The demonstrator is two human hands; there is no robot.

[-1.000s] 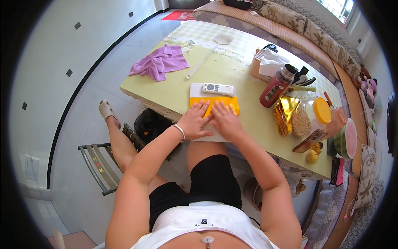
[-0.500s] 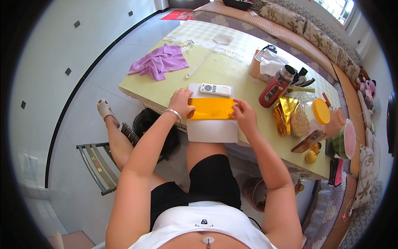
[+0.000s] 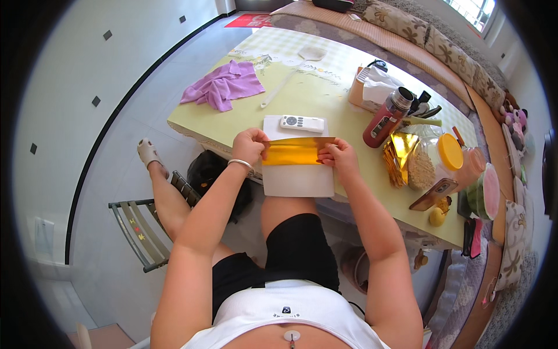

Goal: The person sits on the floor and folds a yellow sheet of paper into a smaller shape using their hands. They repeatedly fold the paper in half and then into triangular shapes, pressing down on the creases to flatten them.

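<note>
A strip of shiny gold foil paper (image 3: 296, 152) is stretched level between both hands, just above a white board (image 3: 297, 177) that overhangs the table's near edge. My left hand (image 3: 251, 145) pinches the foil's left end; a bracelet sits on that wrist. My right hand (image 3: 339, 158) pinches the right end. A white remote control (image 3: 301, 123) lies on the far part of the board, just beyond the foil.
On the yellow-green table (image 3: 325, 99) lie a purple cloth (image 3: 223, 85), a white spoon (image 3: 290, 72), a red bottle (image 3: 384, 119), a pile of gold foil (image 3: 400, 154), jars with an orange lid (image 3: 450, 152), a phone (image 3: 433, 194). A folding stool (image 3: 139, 230) stands at left.
The hands were pressing the gold foil flat on the board; they have since lifted it by both ends and now hold it stretched above the board, slightly nearer to me.
</note>
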